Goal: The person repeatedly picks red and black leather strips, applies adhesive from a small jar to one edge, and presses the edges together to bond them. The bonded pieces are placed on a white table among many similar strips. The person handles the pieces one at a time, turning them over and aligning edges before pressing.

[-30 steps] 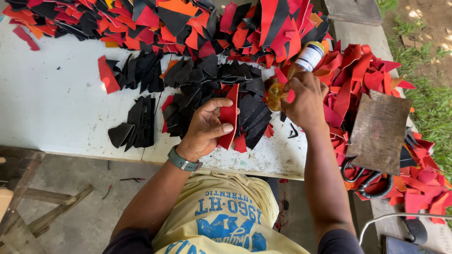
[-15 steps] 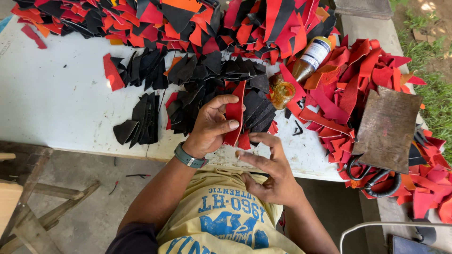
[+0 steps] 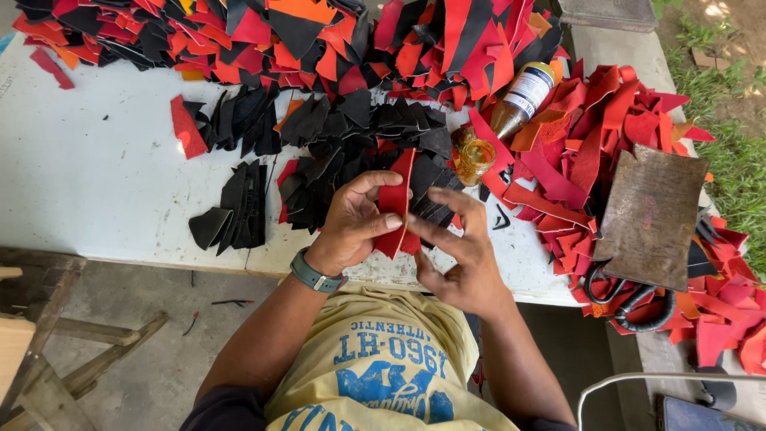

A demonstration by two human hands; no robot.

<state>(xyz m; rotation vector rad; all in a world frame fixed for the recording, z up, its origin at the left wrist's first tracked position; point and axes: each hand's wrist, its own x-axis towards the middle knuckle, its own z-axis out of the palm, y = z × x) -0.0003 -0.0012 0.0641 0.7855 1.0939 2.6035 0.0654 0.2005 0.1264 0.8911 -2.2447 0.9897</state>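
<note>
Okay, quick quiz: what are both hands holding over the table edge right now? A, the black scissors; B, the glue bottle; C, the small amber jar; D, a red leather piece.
D: the left hand and right hand pinch an upright red leather piece between them, while the bottle, scissors and jar lie untouched on the table.

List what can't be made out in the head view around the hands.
- Red strip: lower end hidden behind left hand and right hand.
- Scissors: blades hidden under the brown slab.
- Bottle: base buried among red scraps.
- Small jar: contents too small to tell.
</note>
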